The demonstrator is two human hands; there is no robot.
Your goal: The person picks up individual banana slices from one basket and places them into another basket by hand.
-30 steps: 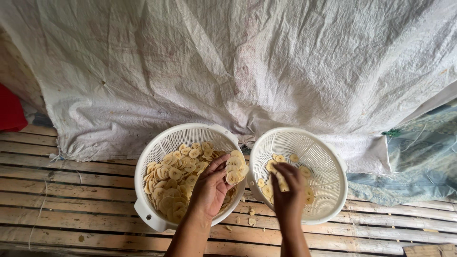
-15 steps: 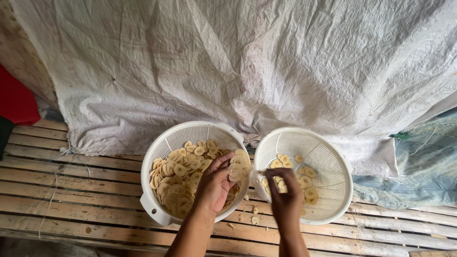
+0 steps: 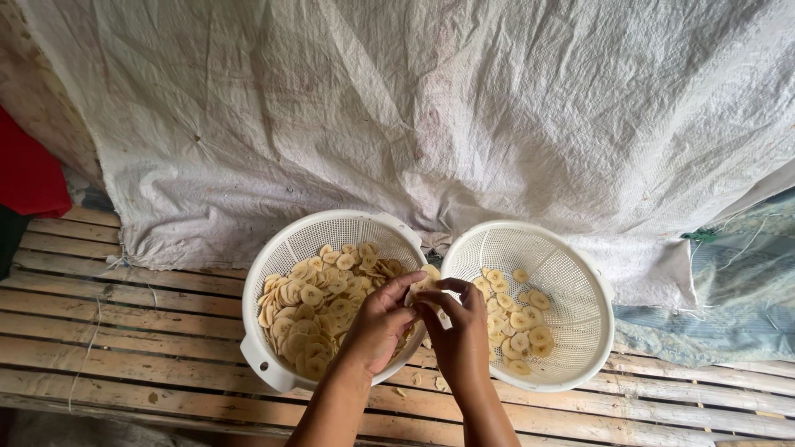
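My forearms rise from the bottom edge and my two hands meet between the bowls, over the slatted wooden worktop [image 3: 124, 331]. My left hand [image 3: 377, 323] pinches a small stack of pale banana slices [image 3: 425, 284] — fingers closed on it. My right hand [image 3: 460, 327] curls in, fingertips touching the same stack. Left bowl [image 3: 265, 273] is heaped with slices; right bowl [image 3: 580, 273] holds few. Behind — a white woven sack sheet [image 3: 414, 108].
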